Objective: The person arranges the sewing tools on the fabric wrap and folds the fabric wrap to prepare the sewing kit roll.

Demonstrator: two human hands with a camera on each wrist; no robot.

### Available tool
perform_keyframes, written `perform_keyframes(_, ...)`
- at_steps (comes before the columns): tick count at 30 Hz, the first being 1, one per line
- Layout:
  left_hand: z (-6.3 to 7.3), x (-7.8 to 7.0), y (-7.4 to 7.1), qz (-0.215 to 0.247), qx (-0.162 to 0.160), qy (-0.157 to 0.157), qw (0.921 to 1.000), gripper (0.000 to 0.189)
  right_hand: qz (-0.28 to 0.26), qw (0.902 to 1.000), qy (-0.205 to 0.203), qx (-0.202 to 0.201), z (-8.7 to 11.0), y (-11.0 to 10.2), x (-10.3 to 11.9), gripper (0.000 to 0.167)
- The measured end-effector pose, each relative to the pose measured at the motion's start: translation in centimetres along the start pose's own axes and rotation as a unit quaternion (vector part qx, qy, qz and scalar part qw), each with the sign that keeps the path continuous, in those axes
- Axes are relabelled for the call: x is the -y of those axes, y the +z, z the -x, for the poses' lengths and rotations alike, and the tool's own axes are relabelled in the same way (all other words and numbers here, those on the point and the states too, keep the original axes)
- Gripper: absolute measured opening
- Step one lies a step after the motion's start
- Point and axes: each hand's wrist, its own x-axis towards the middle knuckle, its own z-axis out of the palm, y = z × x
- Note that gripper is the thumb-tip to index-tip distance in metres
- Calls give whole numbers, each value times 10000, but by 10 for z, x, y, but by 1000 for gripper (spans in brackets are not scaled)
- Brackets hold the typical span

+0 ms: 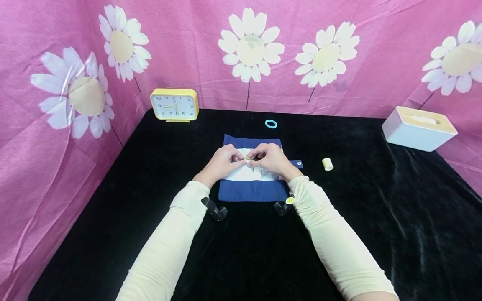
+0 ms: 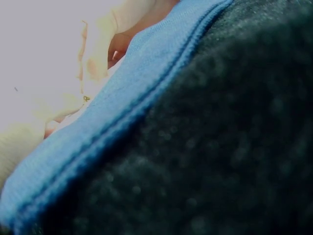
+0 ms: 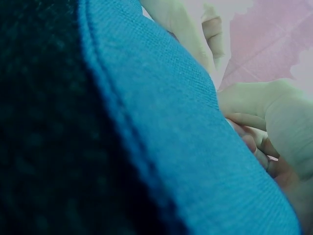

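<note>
A navy blue fabric roll [image 1: 253,191] with a white inner panel [image 1: 235,174] lies spread out on the black cloth. A short strap [image 1: 297,163] with a round metal snap sticks out from its right side. Over the white panel, my left hand [image 1: 223,162] and my right hand [image 1: 272,159] meet, fingers curled and fingertips almost touching. Between them they pinch a small gold-coloured piece [image 1: 247,158]; its exact kind I cannot tell. In both wrist views the raised blue edge [image 2: 132,93] partly hides the fingers.
A turquoise ring-shaped band [image 1: 271,123] lies beyond the roll. To the right is a pale yellow spool-like cylinder [image 1: 327,164]. A yellow alarm clock [image 1: 175,105] stands at the back left, and a white tissue box [image 1: 419,128] with a wooden lid at the back right.
</note>
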Motion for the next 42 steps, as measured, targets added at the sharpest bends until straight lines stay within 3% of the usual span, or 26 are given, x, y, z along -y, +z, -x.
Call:
perform_keyframes(20, 4, 1, -5, 177, 20, -114, 9998, 12, 509, 9967, -616, 120, -2, 2, -1, 25)
perform_keyframes(25, 1, 5, -10, 210, 60, 39, 9998, 13, 581, 9962, -642, -40, -1, 1, -5, 22)
perform_keyframes(31, 0, 13, -19, 34, 77, 0, 10000, 16, 586, 9967, -542, -129, 0, 1, -6, 17)
perform_keyframes(42, 5, 21, -24, 350, -117, -21, 9993, 8, 521, 9970, -551, -122, -1, 3, -4, 14)
